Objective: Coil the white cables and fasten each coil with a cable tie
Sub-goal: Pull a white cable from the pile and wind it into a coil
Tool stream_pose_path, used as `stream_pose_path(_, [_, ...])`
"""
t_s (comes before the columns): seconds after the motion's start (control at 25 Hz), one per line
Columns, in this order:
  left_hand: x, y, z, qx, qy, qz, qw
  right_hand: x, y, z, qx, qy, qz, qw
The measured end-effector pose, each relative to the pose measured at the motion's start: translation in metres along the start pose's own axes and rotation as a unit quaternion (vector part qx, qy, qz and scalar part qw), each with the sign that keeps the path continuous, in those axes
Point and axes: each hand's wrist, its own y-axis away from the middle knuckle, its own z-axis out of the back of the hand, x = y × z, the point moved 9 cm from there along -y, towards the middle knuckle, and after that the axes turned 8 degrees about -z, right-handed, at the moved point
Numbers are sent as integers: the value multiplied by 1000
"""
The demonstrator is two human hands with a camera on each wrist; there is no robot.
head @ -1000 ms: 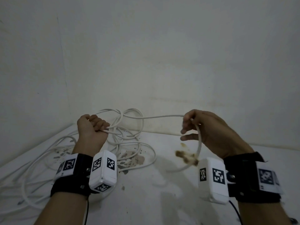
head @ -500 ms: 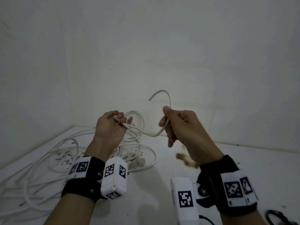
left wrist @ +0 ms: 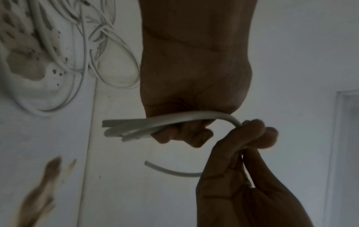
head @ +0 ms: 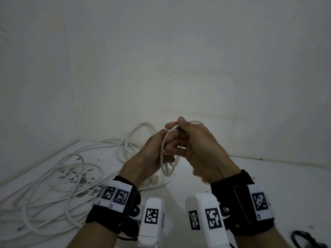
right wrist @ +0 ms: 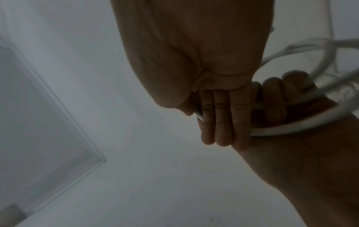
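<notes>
Since 0.5 s ago, we have brought our hands together at 12 o'clock above the table (head: 268,176). Our left hand (head: 152,154) now closes its grip around a small coil (head: 165,163) of white cable, its loops hanging at 6 o'clock below the fingers. Our right hand (head: 200,149) touches the left, its grip pinching the cable end (left wrist: 172,171) against the coil's top. At 9 o'clock, the loose white cables (head: 59,178) sprawl across the stained table. At 4 o'clock, a black cable tie (head: 304,239) lies near the edge.
</notes>
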Motion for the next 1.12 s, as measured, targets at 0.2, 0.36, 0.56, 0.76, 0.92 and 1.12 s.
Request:
stream_pose_path(0.2, [8, -2, 4, 8, 14, 40, 999, 5, -5, 29, -37, -31, 26, 998])
stream_pose_path(0.36, [13, -3, 4, 11, -2, 67, 998, -6, -9, 35, -56, -16, -8, 998])
stream_pose_path(0.56, [13, -2, 8, 12, -113, 63, 992, 7, 4, 62, -165, 213, 3, 963])
stream_pose_path(0.76, [11, -5, 18, -16, -127, 58, 990, 22, 11, 81, -231, 208, 43, 950])
stream_pose_path(0.92, [6, -6, 32, -44, -68, 55, 995, 45, 25, 103, -304, 308, 82, 898])
stream_pose_path(1.12, [5, -2, 30, -15, 39, 81, 996, 20, 12, 91, -157, 447, -19, 880])
